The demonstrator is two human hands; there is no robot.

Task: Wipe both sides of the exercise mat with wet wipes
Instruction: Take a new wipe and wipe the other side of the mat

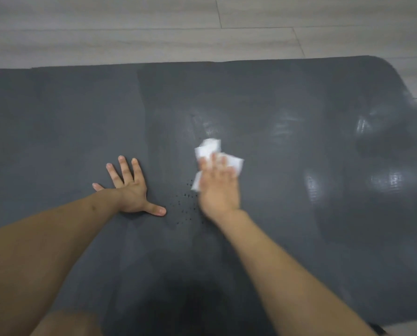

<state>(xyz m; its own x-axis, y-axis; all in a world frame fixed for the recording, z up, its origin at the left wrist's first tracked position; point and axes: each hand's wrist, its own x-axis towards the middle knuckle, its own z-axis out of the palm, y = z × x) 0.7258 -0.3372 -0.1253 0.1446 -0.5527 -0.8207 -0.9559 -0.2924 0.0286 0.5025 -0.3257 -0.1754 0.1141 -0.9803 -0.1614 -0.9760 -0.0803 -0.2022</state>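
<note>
A dark grey foam exercise mat is seen from above, laid flat on a pale grey wood-plank floor. The mat fills most of the view, with its far edge running across the upper part and a rounded corner at the upper right.

Two bare forearms are stretched forward from the bottom of the view. The left hand is laid palm down on the mat, left of centre, with the fingers straight and spread wide and the thumb pointed to the right. Nothing is held in it.

The right hand is placed just right of centre, blurred, with its fingers extended and pressed flat on top of a crumpled white wet wipe. The wipe is pinned between the palm and the mat, and its edges are shown sticking out beyond the fingertips and at both sides of the hand.

Small dark droplets are scattered on the mat between the two hands. To the right of the wipe, the mat surface is marked by shiny, damp-looking streaks, while the left part is seen as matt and even.
</note>
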